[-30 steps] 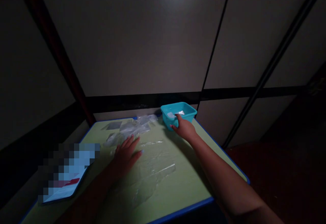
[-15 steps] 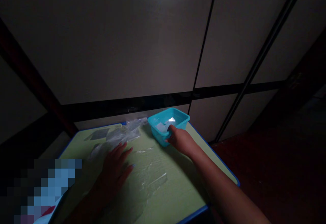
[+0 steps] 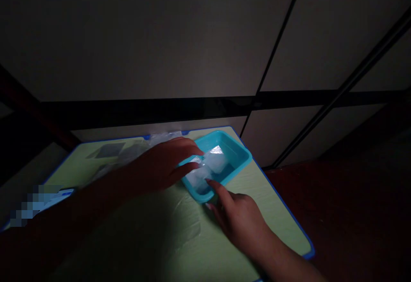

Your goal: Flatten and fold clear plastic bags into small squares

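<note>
A turquoise plastic basin (image 3: pixel 236 168) sits on the green tabletop, holding shiny clear plastic packets (image 3: pixel 215 160). My left hand (image 3: pixel 173 158) reaches over the basin's left side, thumb and fingers closed around part of a packet; that grip is partly hidden in dim light. At the near rim, my right hand (image 3: pixel 240 218) pinches the basin, its index finger over the edge inside and its thumb outside below.
The small green table (image 3: pixel 272 213) has a blue edge and stands against pale cabinet panels (image 3: pixel 154 38). Thin clear plastic sheets (image 3: pixel 189 230) lie on its top. A dark grey rectangle (image 3: pixel 111 149) shows at the far left. Reddish floor (image 3: pixel 321 205) is at right.
My left hand has moved from the tabletop plastic up and right into the basin. The basin looks turned and nearer, and my right hand has shifted along its near rim. The view has tilted.
</note>
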Motion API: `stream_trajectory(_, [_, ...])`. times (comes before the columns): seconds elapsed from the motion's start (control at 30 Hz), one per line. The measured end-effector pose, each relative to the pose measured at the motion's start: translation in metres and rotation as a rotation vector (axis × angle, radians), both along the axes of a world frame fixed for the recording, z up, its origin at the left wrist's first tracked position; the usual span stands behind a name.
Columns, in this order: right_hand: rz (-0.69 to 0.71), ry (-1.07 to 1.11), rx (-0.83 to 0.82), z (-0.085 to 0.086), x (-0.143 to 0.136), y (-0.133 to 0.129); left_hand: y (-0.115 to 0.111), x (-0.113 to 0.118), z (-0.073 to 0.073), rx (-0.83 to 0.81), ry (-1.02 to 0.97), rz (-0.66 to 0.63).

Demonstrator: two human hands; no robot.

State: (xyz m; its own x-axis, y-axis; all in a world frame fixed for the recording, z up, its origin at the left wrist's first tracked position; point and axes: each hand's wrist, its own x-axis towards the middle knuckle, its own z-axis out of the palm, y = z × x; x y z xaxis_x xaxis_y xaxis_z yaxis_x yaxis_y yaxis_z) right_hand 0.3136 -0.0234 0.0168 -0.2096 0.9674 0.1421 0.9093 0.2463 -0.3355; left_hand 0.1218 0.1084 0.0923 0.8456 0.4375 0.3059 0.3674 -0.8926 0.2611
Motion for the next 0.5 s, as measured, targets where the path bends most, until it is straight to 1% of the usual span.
stream_trajectory(0.1, [0.024,-0.008,0.035,-0.003,0.001,-0.002,0.024,0.038,-0.003,-0.042,0.194,-0.195])
stream_trajectory(0.17, [0.038,0.019,0.065,-0.002,0.001,-0.004,0.038,0.053,-0.009,-0.071,0.317,-0.262])
stream_trajectory(0.23, [0.050,0.043,0.108,0.000,0.001,-0.005,0.048,0.062,-0.015,-0.117,0.429,-0.293])
stream_trajectory(0.3, [0.067,0.057,0.155,0.002,0.001,-0.006,0.053,0.066,-0.020,-0.157,0.513,-0.303])
stream_trajectory(0.4, [0.102,0.081,0.191,0.004,-0.001,-0.008,0.051,0.069,-0.026,-0.183,0.591,-0.279])
stream_trajectory(0.5, [0.114,0.096,0.204,0.004,-0.002,-0.010,0.045,0.072,-0.028,-0.156,0.626,-0.257])
